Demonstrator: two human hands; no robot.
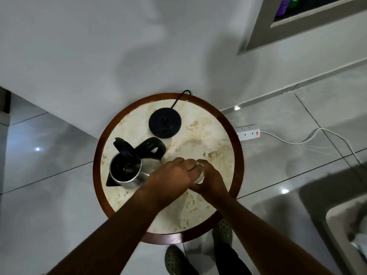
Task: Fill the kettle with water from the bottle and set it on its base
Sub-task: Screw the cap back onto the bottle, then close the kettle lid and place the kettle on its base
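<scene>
The bottle [200, 173] is almost wholly covered by both hands, its cap and level unreadable; the kettle [127, 171] interior is too dark to judge contents.

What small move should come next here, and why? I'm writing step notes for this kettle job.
Probably finish twisting the cap off the bottle. Both hands meet on it: the right hand grips its body, the left hand covers its top. The kettle already stands lid-open on the table, off its base, so it looks ready for pouring.
</scene>
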